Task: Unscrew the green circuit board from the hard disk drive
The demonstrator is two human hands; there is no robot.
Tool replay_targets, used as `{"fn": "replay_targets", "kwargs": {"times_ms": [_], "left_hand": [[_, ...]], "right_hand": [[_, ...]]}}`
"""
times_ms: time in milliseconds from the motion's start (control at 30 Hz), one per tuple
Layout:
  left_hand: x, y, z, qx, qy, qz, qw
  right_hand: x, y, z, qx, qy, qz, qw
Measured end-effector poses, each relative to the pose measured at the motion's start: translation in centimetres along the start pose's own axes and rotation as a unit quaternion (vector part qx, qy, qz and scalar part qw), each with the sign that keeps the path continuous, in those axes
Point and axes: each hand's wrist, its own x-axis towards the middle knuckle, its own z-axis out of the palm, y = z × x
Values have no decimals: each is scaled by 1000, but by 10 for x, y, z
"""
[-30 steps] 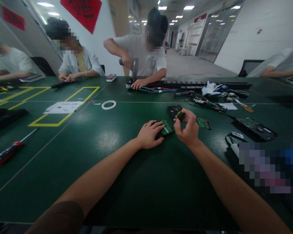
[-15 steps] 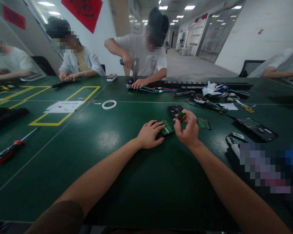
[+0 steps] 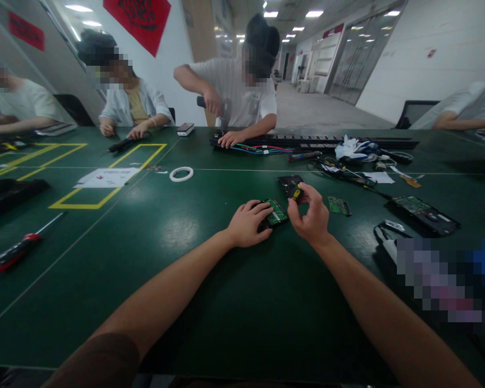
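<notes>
A black drive (image 3: 277, 213) lies green side up, just beside a hand-held yellow-and-black tool (image 3: 297, 192).

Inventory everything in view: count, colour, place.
Board unit: 1, black-green, under left hand
Tool: 1, black-yellow, right hand
Casing: 1, black, behind tool
Loose board: 1, green, right
Larger unit: 1, black-green, right
Screwdriver: 1, red-black, left
Ring: 1, white, left
Papers: 2+, white, both sides
Gloves: bundle, white-blue, far side
Cables: several, mixed, far side
Hangings: 2, red, upper left
Table: 1, green, throughout
People: 4, pale tops, around table
Others omitted.
Own hands: 2, bare, centre
</notes>
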Motion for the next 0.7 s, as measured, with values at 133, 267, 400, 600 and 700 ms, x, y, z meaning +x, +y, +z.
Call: {"fn": "replay_targets", "kwargs": {"times_ms": [133,267,400,600,700], "left_hand": [[0,-1,1,3,2,1,1000],[1,-2,3,8,3,0,1000],[1,-2,5,2,3,-2,1000],[1,-2,3,4,0,1,1000],[1,-2,3,4,0,1,1000]], "right_hand": [[0,2,2,25,-1,14,1000],[1,0,2,2,20,16,1000],[0,-2,1,1,5,0,1000],[-2,0,3,29,1,16,999],[-1,-1,3,4,15,10,1000]]}}
